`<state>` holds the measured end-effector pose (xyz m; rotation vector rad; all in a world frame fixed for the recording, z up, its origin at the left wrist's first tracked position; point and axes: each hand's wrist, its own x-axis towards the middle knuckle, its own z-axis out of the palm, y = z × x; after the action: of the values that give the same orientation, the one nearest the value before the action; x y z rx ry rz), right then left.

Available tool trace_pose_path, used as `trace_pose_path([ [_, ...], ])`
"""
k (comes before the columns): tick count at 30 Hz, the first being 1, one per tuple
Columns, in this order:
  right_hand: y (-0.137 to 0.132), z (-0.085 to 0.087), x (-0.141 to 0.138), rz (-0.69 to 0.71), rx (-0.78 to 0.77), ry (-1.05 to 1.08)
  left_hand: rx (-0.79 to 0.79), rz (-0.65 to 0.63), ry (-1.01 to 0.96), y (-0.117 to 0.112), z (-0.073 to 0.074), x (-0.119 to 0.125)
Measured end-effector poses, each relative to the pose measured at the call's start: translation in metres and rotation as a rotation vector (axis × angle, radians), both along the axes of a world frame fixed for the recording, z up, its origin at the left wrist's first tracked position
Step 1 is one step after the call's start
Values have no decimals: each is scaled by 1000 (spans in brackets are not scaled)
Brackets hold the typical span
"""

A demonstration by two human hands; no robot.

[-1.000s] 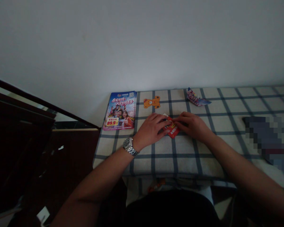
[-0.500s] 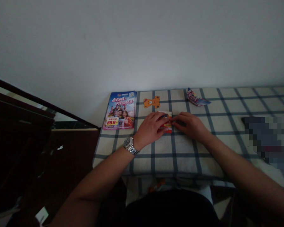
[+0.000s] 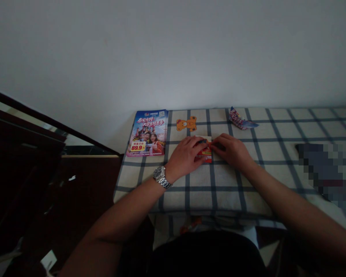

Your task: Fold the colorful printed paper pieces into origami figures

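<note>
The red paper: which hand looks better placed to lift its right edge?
Probably the right hand: its fingertips are at that edge, while the left hand lies across the red paper.

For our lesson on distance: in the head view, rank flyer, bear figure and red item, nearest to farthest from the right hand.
1. Red item: immediately left of the right hand.
2. Bear figure: left, farther back.
3. Flyer: farthest left.
</note>
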<state>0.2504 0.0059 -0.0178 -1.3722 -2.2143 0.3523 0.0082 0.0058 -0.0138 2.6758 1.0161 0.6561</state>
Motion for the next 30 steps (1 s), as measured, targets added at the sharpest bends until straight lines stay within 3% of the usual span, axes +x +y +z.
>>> trace_pose_path([
  [30, -9, 6, 10, 185, -1, -45, -17, 24, -12, -2, -1, 1],
])
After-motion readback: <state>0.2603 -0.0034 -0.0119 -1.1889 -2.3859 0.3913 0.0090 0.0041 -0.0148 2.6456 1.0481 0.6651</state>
